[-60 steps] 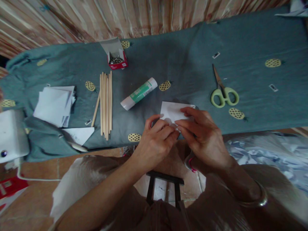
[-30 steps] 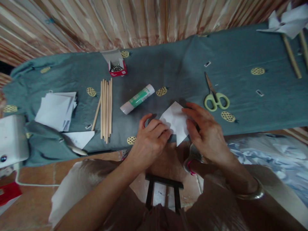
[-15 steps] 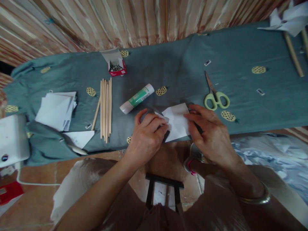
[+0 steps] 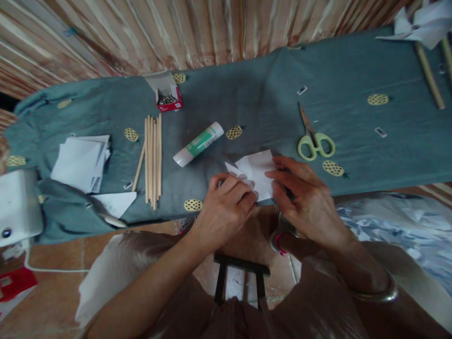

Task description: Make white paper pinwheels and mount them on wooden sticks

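A white sheet of paper, cut and partly folded, is between my hands at the table's near edge. My left hand has its fingers curled on the paper's left part, where a pointed flap sticks up. The fingertips of my right hand pinch the paper's right edge. Beyond the paper lies a glue stick with a green label. Right of my right hand, scissors with light green handles lie partly opened.
Wooden sticks lie left of the glue stick, near a stack of white paper. An open red box holds small metal pieces. At the far right is a paper pinwheel on a stick. A dark stool stands below the table.
My left hand has moved slightly right, further over the paper, and its left flap now stands out more. My right hand has shifted slightly left along the paper's edge.
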The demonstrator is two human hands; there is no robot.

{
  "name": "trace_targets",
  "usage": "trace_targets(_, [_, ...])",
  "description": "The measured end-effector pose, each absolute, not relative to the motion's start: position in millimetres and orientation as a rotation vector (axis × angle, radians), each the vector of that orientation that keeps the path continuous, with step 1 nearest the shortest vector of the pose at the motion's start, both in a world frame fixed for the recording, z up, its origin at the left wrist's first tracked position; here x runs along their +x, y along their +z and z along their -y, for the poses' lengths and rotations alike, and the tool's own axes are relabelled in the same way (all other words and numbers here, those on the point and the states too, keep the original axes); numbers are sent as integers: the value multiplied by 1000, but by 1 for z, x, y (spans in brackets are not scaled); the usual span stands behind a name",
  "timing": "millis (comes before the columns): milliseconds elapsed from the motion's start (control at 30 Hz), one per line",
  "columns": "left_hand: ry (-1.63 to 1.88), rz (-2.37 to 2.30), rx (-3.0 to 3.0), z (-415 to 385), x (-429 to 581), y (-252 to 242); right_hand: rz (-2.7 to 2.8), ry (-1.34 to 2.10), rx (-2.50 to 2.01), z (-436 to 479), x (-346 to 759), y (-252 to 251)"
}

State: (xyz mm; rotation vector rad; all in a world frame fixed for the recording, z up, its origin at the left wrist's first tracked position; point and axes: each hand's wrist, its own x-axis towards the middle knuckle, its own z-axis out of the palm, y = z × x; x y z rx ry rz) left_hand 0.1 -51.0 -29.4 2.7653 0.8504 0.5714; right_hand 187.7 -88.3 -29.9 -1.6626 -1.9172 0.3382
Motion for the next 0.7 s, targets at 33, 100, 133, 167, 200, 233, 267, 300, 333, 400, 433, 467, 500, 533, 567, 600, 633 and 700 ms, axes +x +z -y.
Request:
trace_targets(33, [569,-845,2779,51,0,-30,1921,338,-1661,89,188,-30])
trace_targets(100, [566,-832,2807,51,0,-30,1940,349,-1642,90,190,-29])
trace_targets(133, [565,-827,2819,52,0,-31,1959,379,-1625,90,191,-29])
trace_targets(167, [561,-826,2830,52,0,-31,1982,429,-1607,90,193,-28])
trace_targets(200, [556,-828,2838,53,0,-31,1998,493,-1590,91,195,-27])
trace_targets(233, [550,-832,2843,53,0,-31,2007,563,-1580,91,197,-26])
trace_targets(267, [548,-837,2847,53,-1,-31,2007,628,-1576,91,199,-25])
trace_targets(300, [552,-841,2849,53,-2,-31,1998,677,-1574,91,201,-25])
trace_targets(333, [561,-842,2851,53,-2,-31,1986,709,-1573,91,203,-24])
trace_targets(400, [585,-837,2847,52,-4,-32,1956,749,-1567,91,206,-24])
trace_targets(433, [594,-833,2843,52,-5,-32,1938,765,-1560,91,207,-24])
trace_targets(467, [596,-829,2839,51,-6,-32,1916,780,-1553,91,207,-25])
trace_targets(500, [592,-823,2835,51,-6,-32,1889,796,-1547,91,208,-25])
trace_targets(533, [586,-816,2830,51,-7,-32,1859,815,-1543,91,208,-26])
trace_targets(567, [578,-807,2825,51,-7,-31,1829,838,-1539,91,208,-26])
trace_targets(600, [573,-796,2821,51,-8,-31,1801,865,-1536,90,208,-26])
trace_targets(633, [571,-785,2816,52,-8,-31,1774,891,-1536,90,208,-26])
trace_targets(700, [576,-773,2811,52,-9,-31,1735,928,-1541,89,208,-27])
